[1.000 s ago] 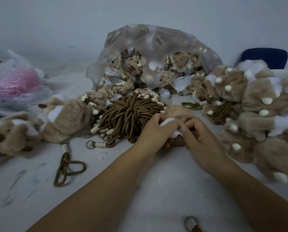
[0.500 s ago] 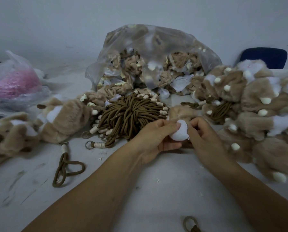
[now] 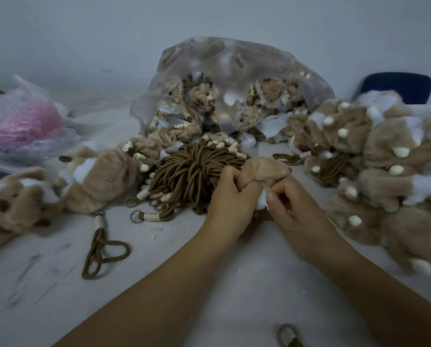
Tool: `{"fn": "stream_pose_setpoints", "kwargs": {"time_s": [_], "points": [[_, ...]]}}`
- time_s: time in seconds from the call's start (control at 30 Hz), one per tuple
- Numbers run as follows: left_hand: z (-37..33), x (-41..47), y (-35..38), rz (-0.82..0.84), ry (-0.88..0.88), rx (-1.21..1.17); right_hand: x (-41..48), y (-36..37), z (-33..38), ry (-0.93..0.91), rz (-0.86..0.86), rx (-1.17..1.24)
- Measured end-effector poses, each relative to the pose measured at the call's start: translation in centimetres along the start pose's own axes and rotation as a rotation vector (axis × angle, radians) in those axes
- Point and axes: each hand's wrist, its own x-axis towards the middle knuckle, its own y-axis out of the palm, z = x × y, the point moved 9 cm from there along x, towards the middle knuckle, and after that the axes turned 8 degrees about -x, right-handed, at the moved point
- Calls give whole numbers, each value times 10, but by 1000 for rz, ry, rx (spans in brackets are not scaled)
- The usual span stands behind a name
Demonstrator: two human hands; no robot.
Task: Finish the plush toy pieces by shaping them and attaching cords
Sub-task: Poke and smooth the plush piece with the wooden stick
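A tan plush piece [image 3: 267,169] with a white patch is held in the middle of the table between both hands. My left hand [image 3: 230,196] grips its left side with curled fingers. My right hand [image 3: 293,204] pinches the white part at its lower edge. Just behind my left hand lies a bundle of brown cords [image 3: 191,171] with cream wrapped ends and metal rings. One loose brown cord [image 3: 101,249] lies on the table at the left.
A clear bag of plush pieces [image 3: 234,78] stands at the back. A heap of tan plush pieces [image 3: 384,166] fills the right side; plush toys [image 3: 59,186] lie left. A pink-filled bag [image 3: 21,121] sits far left. A ring [image 3: 288,334] lies near the front edge.
The white part, earlier bulging round between my hands, is now mostly tucked in. The tan fabric has been pulled up and over it, and both hands have shifted slightly right.
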Motion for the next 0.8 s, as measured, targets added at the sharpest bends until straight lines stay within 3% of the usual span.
{"fn": "stream_pose_setpoints", "kwargs": {"time_s": [0.17,0.33,0.47,0.8], "points": [[6,-1,7,72,-44,-130,-2,7,-9,78,75,194],[9,-2,12,105,-83,-223,0,8,-19,119,44,117],[8,-8,29,232,-145,-341,1,3,-38,229,3,121],[9,-12,37,400,-180,-540,2,-5,-59,344,-100,297]]}}
